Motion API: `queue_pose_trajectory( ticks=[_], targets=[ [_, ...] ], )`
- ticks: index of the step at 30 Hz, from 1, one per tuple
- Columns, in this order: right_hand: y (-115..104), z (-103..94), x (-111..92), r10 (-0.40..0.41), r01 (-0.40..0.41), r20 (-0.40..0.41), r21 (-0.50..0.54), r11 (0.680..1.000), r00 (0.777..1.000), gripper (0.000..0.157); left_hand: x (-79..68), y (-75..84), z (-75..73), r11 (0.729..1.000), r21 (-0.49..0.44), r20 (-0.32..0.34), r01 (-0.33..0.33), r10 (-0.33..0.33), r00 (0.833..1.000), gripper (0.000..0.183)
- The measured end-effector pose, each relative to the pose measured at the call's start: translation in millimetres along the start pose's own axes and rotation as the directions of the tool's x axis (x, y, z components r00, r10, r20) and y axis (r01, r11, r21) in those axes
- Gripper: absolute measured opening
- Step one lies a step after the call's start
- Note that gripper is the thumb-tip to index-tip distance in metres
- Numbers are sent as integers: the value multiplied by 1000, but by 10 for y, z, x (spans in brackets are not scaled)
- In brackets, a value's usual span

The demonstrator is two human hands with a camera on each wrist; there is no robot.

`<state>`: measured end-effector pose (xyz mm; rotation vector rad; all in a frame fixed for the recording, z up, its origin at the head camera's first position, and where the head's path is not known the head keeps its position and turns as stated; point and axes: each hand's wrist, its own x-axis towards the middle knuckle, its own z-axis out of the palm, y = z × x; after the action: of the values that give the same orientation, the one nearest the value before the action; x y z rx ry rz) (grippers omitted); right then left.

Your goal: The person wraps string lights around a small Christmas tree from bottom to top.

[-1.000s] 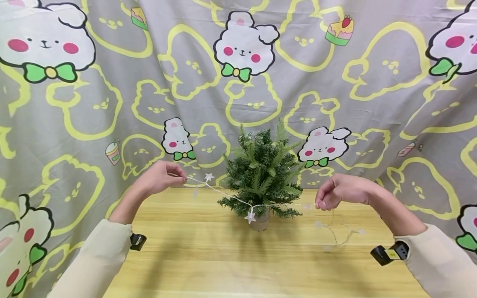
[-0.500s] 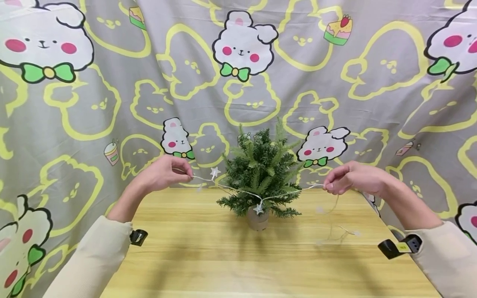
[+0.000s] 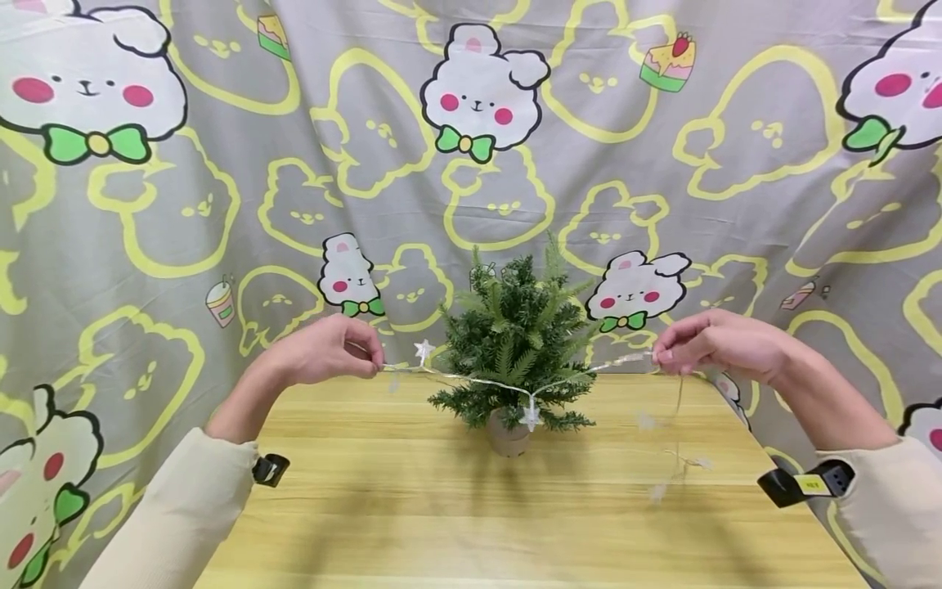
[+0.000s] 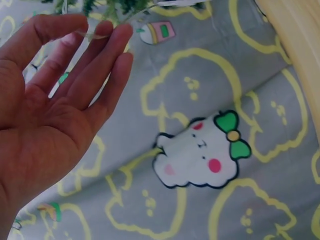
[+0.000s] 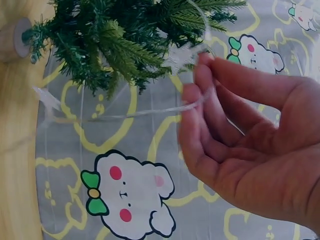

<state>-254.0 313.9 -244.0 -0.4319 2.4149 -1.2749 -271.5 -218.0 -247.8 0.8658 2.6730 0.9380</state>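
Note:
A string of star lights (image 3: 471,378) stretches between my two hands, sagging a little in front of a small artificial Christmas tree (image 3: 515,335). My left hand (image 3: 327,350) pinches the wire left of the tree, between thumb and fingertips. On the other side my right hand (image 3: 717,343) pinches it too, and a loose end with several stars dangles below those fingers. One clear star (image 3: 530,415) hangs at the lowest part of the span, over the lower branches. Another star (image 3: 423,352) stands up near the left hand. In the right wrist view the wire (image 5: 145,114) trails from the fingers.
The tree stands in a round pot (image 3: 509,438) on a wooden table (image 3: 471,523). Behind the table hangs a grey curtain (image 3: 412,196) printed with cartoon rabbits. A black wrist camera (image 3: 805,484) sits on the right forearm, and another on the left.
My right hand has risen and moved to the right with the wire. The left hand has shifted slightly right. The middle star has slid to the right in front of the tree.

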Motion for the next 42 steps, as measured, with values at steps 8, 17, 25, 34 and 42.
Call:
queue_pose_trajectory(
  ticks=[8, 17, 25, 34, 42],
  targets=[
    [-55, -19, -22, -1, 40, -306, 121, 992, 952, 12, 53, 259, 63, 999, 29, 7, -41, 41, 999, 7],
    [-60, -59, -69, -58, 114, -355, 140, 984, 933, 17, 165, 536, 201, 995, 47, -18, -87, 88, 996, 10],
    [-71, -90, -117, -68, 156, -384, 202, 967, 921, 19, 322, 843, 449, 972, 123, 88, -199, 190, 978, 10],
    [-70, -105, -185, -27, 104, -424, 160, 982, 905, 14, 592, 1160, 702, 943, 199, 102, -268, 252, 962, 10],
    [-51, -99, -228, 7, 66, -435, 151, 986, 901, 12, 798, 1274, 929, 940, 225, 92, -256, 241, 966, 10]
  ],
)
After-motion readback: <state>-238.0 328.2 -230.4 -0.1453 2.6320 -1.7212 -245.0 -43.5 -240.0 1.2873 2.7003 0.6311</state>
